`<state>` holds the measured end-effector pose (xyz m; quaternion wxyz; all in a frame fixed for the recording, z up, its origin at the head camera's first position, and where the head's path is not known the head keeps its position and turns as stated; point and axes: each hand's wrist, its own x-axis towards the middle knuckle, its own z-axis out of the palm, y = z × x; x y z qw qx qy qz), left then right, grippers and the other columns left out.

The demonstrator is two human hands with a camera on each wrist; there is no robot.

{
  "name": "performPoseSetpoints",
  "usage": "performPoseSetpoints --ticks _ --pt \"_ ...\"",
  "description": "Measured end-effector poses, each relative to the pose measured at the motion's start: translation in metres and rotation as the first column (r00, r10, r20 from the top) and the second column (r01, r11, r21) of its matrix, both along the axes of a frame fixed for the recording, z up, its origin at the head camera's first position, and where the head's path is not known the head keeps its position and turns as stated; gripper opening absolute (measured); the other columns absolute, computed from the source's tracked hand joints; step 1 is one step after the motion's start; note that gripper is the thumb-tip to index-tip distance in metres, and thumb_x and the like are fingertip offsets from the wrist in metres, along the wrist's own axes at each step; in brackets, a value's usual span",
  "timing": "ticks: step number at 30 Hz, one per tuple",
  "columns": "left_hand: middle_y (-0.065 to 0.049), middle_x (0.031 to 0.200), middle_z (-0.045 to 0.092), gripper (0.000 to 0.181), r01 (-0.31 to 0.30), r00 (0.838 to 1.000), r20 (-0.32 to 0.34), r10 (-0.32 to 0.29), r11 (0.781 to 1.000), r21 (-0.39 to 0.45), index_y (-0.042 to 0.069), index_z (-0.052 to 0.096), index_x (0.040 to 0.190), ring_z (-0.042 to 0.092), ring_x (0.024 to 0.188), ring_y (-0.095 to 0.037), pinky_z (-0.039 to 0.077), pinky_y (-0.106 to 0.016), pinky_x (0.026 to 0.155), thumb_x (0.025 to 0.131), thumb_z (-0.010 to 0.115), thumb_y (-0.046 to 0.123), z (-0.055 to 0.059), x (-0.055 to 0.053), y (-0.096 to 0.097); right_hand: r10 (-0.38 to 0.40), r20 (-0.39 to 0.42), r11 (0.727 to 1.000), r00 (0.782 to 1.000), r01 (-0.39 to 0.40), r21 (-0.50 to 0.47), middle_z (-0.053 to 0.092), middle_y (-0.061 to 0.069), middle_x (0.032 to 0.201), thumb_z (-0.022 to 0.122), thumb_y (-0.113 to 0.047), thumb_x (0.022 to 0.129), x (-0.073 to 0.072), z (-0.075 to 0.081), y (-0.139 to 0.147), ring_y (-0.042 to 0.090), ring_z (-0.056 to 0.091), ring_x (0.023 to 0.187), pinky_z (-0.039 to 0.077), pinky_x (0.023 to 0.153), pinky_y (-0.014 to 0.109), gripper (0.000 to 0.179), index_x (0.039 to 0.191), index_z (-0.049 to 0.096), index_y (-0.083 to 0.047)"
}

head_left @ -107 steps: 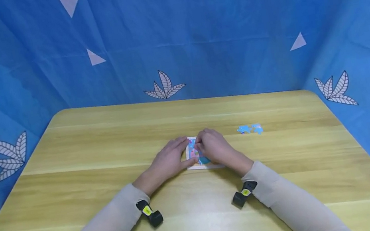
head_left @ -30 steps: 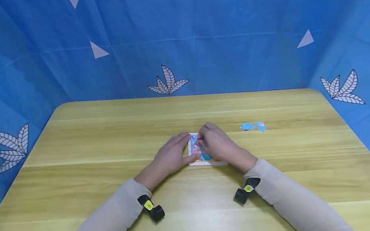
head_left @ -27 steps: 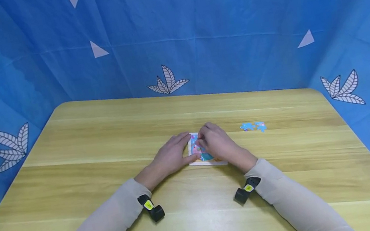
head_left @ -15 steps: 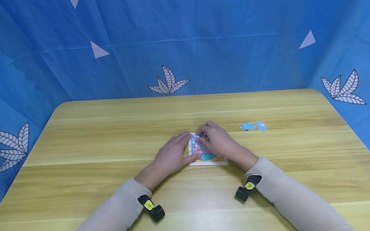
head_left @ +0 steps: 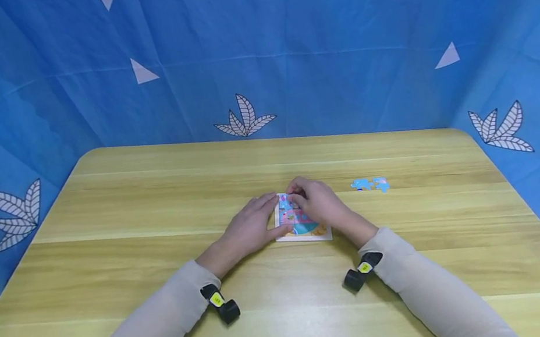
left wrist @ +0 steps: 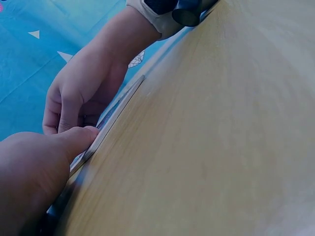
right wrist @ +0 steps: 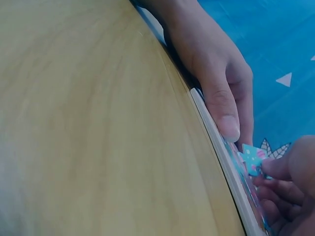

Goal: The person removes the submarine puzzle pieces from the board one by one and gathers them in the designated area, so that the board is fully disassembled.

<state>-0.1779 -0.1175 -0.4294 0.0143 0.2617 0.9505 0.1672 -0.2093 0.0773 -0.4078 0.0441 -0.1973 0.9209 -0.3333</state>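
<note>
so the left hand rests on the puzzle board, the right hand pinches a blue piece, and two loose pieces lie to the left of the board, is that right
Not quite: the head view shows the two loose pieces to the right of the puzzle board, not the left. The left hand does rest on the board, and the right hand pinches a blue piece.

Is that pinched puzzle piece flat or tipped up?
Tipped up: the right hand pinches the piece, its face steeper than the frame.
</note>
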Motion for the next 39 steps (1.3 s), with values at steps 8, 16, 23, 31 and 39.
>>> performPoseSetpoints --ticks 8,16,23,31,39 --pt "-0.012 0.153 0.038 0.084 0.001 1.0 0.012 -0.001 1.0 -0.024 0.001 0.039 0.149 0.036 0.14 -0.03 0.023 -0.04 0.117 0.092 0.055 0.061 0.001 0.0 0.0 -0.028 0.007 0.993 1.0 0.028 -0.114 0.063 0.0 0.085 0.059 -0.018 0.1 -0.002 -0.001 0.004 0.017 0.053 0.071 0.045 0.063 0.032 0.009 0.1 0.065 -0.013" --pt "-0.013 0.152 0.039 0.083 -0.002 1.0 0.02 0.003 1.0 -0.02 0.002 0.04 0.148 0.037 0.139 -0.032 0.025 -0.042 0.117 0.092 0.056 0.061 0.001 -0.001 0.001 -0.055 0.031 0.976 0.998 0.061 -0.208 0.064 0.001 0.09 0.058 -0.018 0.1 -0.004 0.004 0.013 0.018 0.058 0.079 0.049 0.068 0.034 0.009 0.102 0.065 -0.012" --pt "-0.012 0.15 0.043 0.078 0.053 0.997 -0.058 -0.053 0.999 -0.014 0.003 0.044 0.146 0.041 0.136 -0.03 0.031 -0.041 0.114 0.094 0.052 0.06 -0.001 0.0 -0.002 -0.077 0.044 0.975 0.996 0.085 -0.204 0.065 0.002 0.091 0.058 -0.018 0.1 -0.007 0.01 0.02 0.019 0.059 0.083 0.049 0.07 0.034 0.01 0.103 0.065 -0.012" --pt "-0.012 0.148 0.045 0.07 0.087 0.993 -0.085 -0.086 0.996 0.01 0.005 0.047 0.144 0.042 0.136 -0.03 0.031 -0.042 0.114 0.098 0.048 0.057 0.001 -0.002 -0.001 -0.1 0.046 0.969 0.994 0.107 -0.221 0.064 0.004 0.091 0.058 -0.02 0.101 -0.011 0.016 0.034 0.022 0.059 0.081 0.047 0.066 0.036 0.011 0.104 0.064 -0.012" --pt "-0.008 0.147 0.047 0.073 0.191 0.979 -0.079 -0.189 0.981 0.024 0.008 0.049 0.144 0.04 0.137 -0.026 0.031 -0.039 0.114 0.093 0.056 0.059 0.002 0.003 -0.002 -0.123 0.041 0.965 0.992 0.129 -0.23 0.063 0.005 0.088 0.059 -0.021 0.1 -0.013 0.015 0.045 0.022 0.054 0.077 0.045 0.064 0.035 0.012 0.103 0.065 -0.011"
